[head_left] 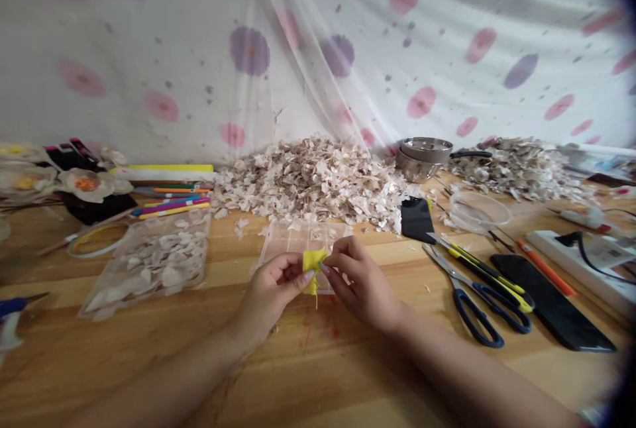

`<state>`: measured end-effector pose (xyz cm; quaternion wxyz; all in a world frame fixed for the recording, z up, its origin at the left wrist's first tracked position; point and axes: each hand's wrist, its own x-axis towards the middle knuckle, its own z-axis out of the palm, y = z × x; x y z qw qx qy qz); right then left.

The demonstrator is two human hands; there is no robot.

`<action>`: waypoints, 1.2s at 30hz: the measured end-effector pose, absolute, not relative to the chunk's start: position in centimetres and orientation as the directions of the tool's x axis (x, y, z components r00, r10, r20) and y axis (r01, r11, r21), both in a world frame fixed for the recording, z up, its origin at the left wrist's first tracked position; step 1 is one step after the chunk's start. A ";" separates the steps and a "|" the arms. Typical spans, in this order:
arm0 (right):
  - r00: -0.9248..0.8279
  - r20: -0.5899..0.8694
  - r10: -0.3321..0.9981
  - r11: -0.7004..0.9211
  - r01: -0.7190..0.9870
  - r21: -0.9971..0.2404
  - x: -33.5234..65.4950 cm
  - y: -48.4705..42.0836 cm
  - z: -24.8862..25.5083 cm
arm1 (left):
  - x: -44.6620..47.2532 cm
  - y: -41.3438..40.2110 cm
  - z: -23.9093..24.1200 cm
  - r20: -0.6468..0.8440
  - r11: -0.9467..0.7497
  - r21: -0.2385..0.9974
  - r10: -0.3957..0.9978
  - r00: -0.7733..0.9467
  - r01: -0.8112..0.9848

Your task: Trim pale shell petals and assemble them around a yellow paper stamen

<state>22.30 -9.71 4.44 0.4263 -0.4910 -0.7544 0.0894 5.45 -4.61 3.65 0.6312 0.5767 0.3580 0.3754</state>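
A small piece of yellow, crinkled cloth or paper (313, 260) is held up over the middle of the table, with a thin strand hanging from its lower edge. My left hand (278, 282) grips it from the left, thumb in front and fingers curled behind. From the other side, my right hand (354, 275) pinches its right edge between thumb and fingertips. Something small and greenish shows at the right fingertips, too small to name. Just behind both hands lies a clear plastic compartment tray (285, 237), partly hidden by them.
A big heap of pale dried petals (318, 179) stands at the back. On the right are scissors (477, 309), a yellow-black utility knife (489, 275), a black phone (554, 302) and a white power strip (591, 275). A petal-filled tray (196, 262) and pens (173, 207) lie left.
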 end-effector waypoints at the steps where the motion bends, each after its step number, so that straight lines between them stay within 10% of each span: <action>1: -0.149 0.547 0.824 0.494 0.661 -0.565 22.3 -9.7 4.5 | 5.4 -4.6 3.6 -0.011 0.040 0.998 0.891 0.454 -0.055; 12: 0.006 0.394 0.919 0.342 0.486 -0.805 21.7 -9.3 4.0 | 5.3 -4.8 2.8 0.088 -0.090 0.996 0.907 0.412 -0.013; 19: 0.041 -0.028 0.999 -0.031 0.074 -0.997 21.4 -9.0 4.0 | 5.3 -4.9 2.6 0.168 -0.203 0.978 0.895 0.412 0.042; 36: -0.047 -0.356 0.933 -0.358 -0.215 -0.909 21.6 -8.9 4.8 | 4.4 -3.9 2.6 0.649 -0.766 0.643 0.548 0.528 0.005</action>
